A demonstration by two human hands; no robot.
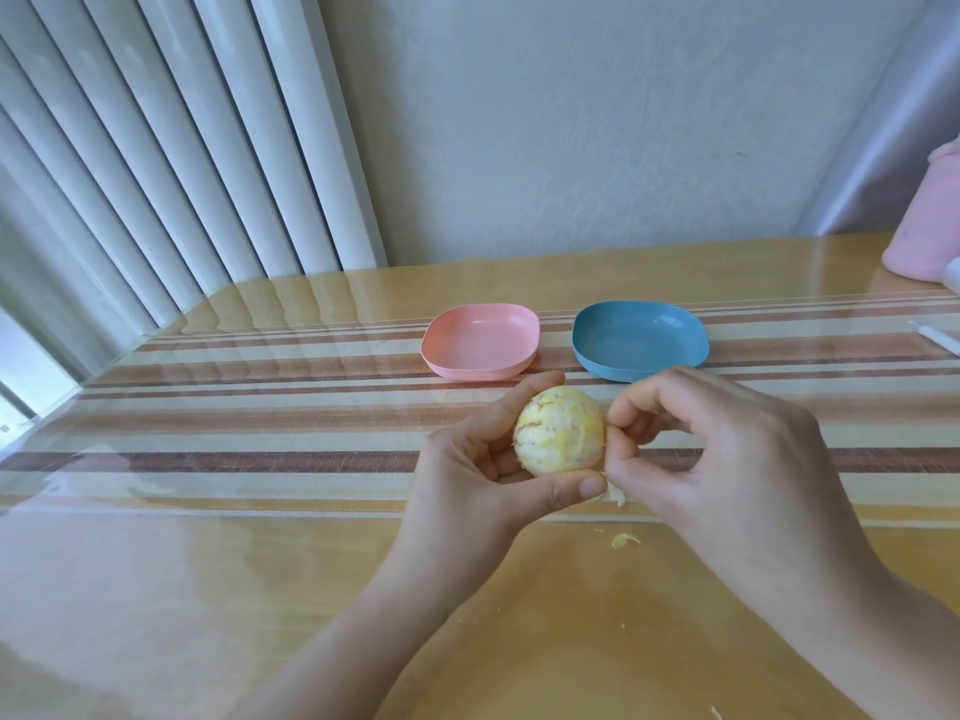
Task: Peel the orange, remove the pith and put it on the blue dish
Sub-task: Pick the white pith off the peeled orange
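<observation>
Orange (pixel 560 431), its rind off and still mottled with pale pith (pixel 540 444), sits in the left hand (pixel 467 475), whose grip cups it between thumb below and fingers behind; the right hand (pixel 727 459) has a narrow grip, thumb and forefinger pinched together against the fruit's flank, apparently on a strand of pith, with a loose shred (pixel 616 495) hanging just under that pinch. Risks, as I judge them: a nail digging too deep would tear a segment's membrane and spill juice; a tighter left grip would bruise or split the soft fruit; a hard tug could roll it out of the cupping fingers onto the worktop (pixel 260 563). Scraps (pixel 625 539) lie below the right grip; the blue dish (pixel 634 340) waits just beyond it, beside a pink dish (pixel 478 340), so a hasty placement could pick the wrong one.
</observation>
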